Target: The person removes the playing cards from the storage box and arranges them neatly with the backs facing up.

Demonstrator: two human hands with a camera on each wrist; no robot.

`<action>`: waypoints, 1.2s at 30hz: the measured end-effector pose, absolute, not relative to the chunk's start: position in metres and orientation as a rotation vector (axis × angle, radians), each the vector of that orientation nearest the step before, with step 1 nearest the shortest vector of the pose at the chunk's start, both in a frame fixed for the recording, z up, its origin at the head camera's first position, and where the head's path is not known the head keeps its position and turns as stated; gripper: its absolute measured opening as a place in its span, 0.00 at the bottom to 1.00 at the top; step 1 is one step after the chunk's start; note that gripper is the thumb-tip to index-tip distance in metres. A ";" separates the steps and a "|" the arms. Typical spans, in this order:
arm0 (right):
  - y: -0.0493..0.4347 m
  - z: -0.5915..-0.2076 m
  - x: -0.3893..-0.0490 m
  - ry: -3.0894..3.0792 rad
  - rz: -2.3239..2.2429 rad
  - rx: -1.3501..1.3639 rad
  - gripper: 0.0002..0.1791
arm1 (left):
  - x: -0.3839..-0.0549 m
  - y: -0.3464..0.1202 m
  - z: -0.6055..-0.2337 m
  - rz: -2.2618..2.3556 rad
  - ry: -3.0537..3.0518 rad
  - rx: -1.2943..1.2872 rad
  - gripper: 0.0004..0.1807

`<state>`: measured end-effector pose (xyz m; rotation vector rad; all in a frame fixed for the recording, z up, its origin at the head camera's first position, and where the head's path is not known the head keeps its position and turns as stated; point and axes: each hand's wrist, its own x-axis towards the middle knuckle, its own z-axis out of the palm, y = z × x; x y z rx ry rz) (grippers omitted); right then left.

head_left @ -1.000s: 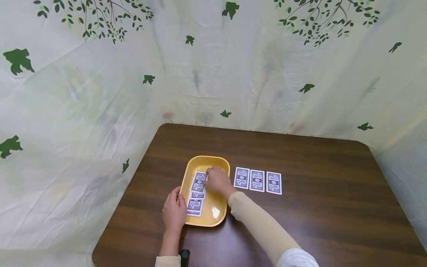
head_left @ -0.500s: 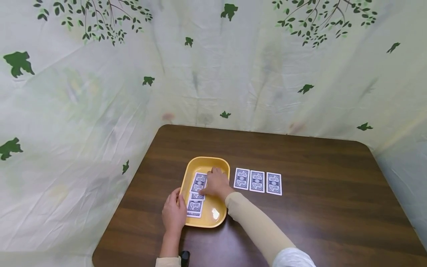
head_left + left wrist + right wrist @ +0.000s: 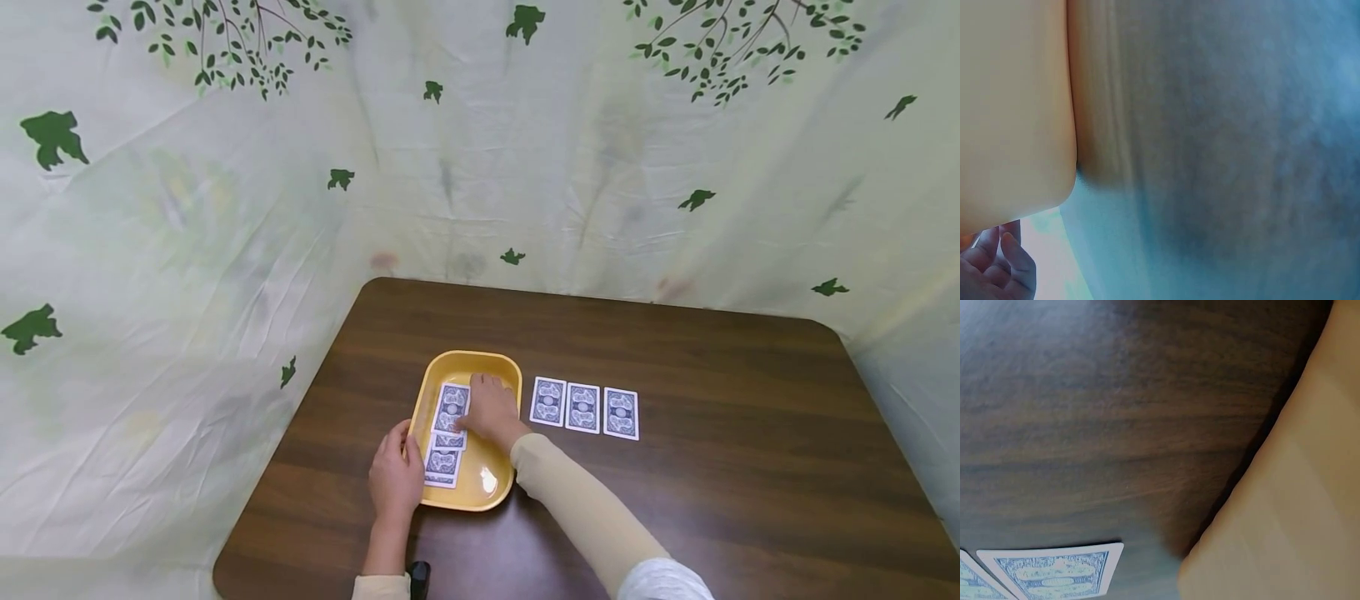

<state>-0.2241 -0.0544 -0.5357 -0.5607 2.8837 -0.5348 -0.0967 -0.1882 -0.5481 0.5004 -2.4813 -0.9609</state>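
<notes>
My left hand [image 3: 395, 475] grips the left rim of a yellow tray [image 3: 487, 454], thumb at the rim. Inside, along the tray's left side, several playing cards lie face down and overlap: an upper card [image 3: 452, 406] and a lower card [image 3: 443, 464], with strips of others showing. My right hand [image 3: 491, 406] reaches over the tray's right rim. Its thumb touches the upper card's lower right corner, and its fingers point to the far end, beside that card. The space under the right palm is hidden. In the left wrist view, fingers [image 3: 1010, 265] show at the bottom left.
Three face-down cards stand in a row right of the tray: a near one [image 3: 548, 402], a middle one [image 3: 582, 408] and a far right one [image 3: 621, 414]. All rest on a brown wooden table [image 3: 712, 500]. A leaf-patterned curtain [image 3: 600, 167] hangs behind.
My right hand has shifted slightly within the tray; its thumb slid down along the upper card, then back up a little. The left hand keeps its grip on the tray.
</notes>
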 end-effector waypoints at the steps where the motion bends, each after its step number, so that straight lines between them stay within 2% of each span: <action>1: -0.055 -0.536 -0.225 2.894 -0.564 -0.550 0.38 | -0.097 -0.188 -0.548 -0.956 -2.478 0.499 0.16; 5: -0.054 -0.538 -0.227 2.889 -0.721 -0.482 0.20 | -0.098 -0.187 -0.547 -0.949 -2.477 0.497 0.16; 8: -0.053 -0.537 -0.228 2.844 -0.884 -0.429 0.12 | -0.098 -0.187 -0.546 -0.955 -2.489 0.498 0.16; 16: -0.047 -0.530 -0.229 2.797 -1.100 -0.379 0.13 | -0.097 -0.186 -0.543 -0.962 -2.501 0.500 0.17; 22: -0.047 -0.532 -0.230 2.834 -1.191 -0.361 0.07 | -0.098 -0.186 -0.545 -0.953 -2.488 0.493 0.16; 36: -0.049 -0.522 -0.228 2.729 -1.451 -0.253 0.07 | -0.097 -0.187 -0.547 -0.949 -2.479 0.497 0.16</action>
